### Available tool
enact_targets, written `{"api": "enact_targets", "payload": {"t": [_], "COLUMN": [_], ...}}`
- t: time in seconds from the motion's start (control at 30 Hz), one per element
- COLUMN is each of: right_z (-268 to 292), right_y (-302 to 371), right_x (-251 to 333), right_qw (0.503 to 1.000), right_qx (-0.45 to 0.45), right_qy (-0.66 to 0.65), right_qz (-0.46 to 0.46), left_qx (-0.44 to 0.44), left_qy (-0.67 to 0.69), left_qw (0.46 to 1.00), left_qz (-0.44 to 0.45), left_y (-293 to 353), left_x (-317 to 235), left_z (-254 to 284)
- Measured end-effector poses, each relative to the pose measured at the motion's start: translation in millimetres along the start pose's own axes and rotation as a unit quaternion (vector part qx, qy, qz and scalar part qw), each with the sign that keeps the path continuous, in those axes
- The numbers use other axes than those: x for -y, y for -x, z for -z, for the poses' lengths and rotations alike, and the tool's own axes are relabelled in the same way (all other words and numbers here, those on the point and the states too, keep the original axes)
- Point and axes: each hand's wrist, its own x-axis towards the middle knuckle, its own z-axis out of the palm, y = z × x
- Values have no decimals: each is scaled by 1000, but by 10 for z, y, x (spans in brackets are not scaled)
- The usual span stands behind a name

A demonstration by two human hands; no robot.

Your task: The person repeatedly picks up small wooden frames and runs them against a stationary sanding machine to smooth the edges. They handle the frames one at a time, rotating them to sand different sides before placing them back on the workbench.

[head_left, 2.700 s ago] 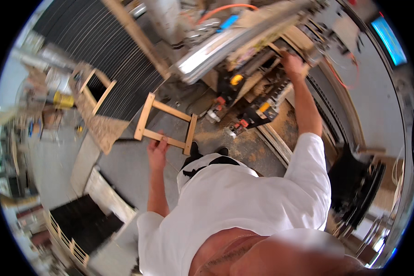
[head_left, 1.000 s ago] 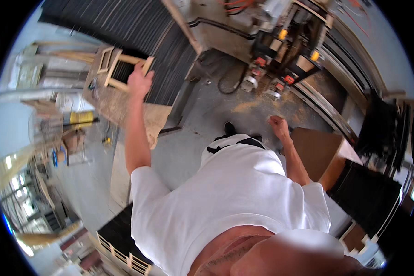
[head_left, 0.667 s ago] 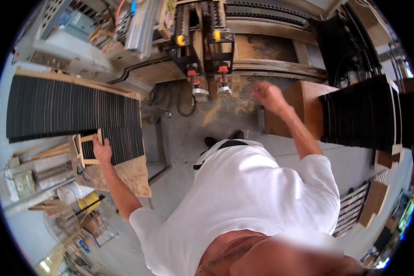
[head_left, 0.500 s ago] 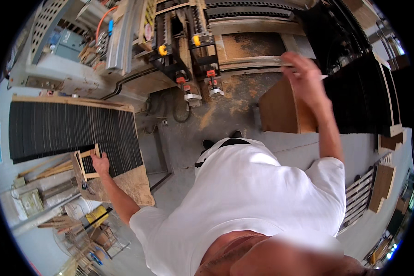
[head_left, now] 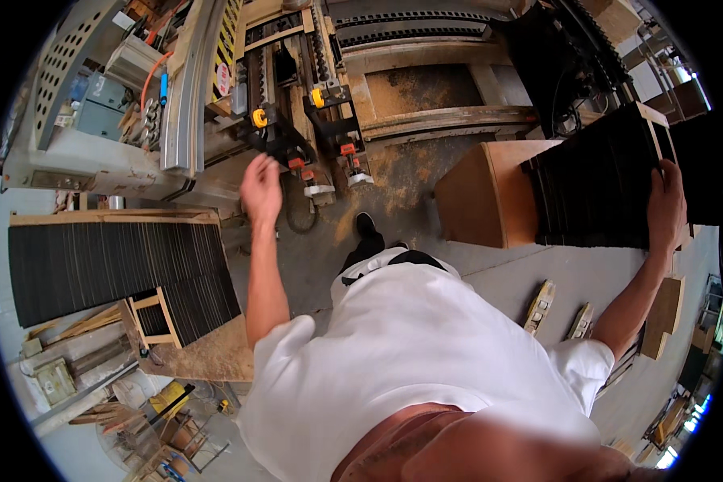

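My left hand point(head_left: 261, 191) is in the air in front of the clamps on the machine, its fingers loosely bent with nothing visible in them. My right hand point(head_left: 667, 207) is at the far right, its fingers closed over the edge of a pale wooden frame point(head_left: 655, 117) at the outer end of a black stack point(head_left: 590, 189). The palm side of this hand is hidden. To my left, a small pale wooden frame point(head_left: 165, 315) leans by a second stack of dark, thin-edged pieces point(head_left: 112, 261).
The machine carries yellow-knobbed, red-handled clamps point(head_left: 301, 163) ahead of me. A brown wooden box point(head_left: 470, 197) stands beside the right stack. A chipboard panel point(head_left: 209, 353) lies under the left stack. Sawdust point(head_left: 386, 181) covers part of the floor, and a pallet jack's forks point(head_left: 541, 308) show to the right.
My left hand has let go of the small wooden frame and swung forward to the clamps. My right hand has moved outward and down to the right stack. My body has turned slightly.
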Motion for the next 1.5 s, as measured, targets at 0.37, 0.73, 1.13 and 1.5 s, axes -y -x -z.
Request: {"api": "enact_targets", "payload": {"t": [0.37, 0.73, 1.13, 1.5], "right_z": [261, -1489, -3562, -3902], "right_y": [-112, -595, -545, -1011], "right_x": [800, 3544, 6359, 7064], "right_qw": [988, 870, 727, 747], "right_qx": [-52, 27, 68, 79], "right_qy": [-116, -331, -405, -291], "right_qz": [-86, 365, 550, 592], "left_qx": [13, -42, 28, -213], "left_qy": [361, 510, 487, 467], "left_qw": [890, 800, 814, 786], "left_qz": [278, 313, 316, 346], "left_y": [-3129, -3396, -246, 848], "left_x": [520, 1013, 238, 187], "left_z": [-1504, -1571, -400, -347]}}
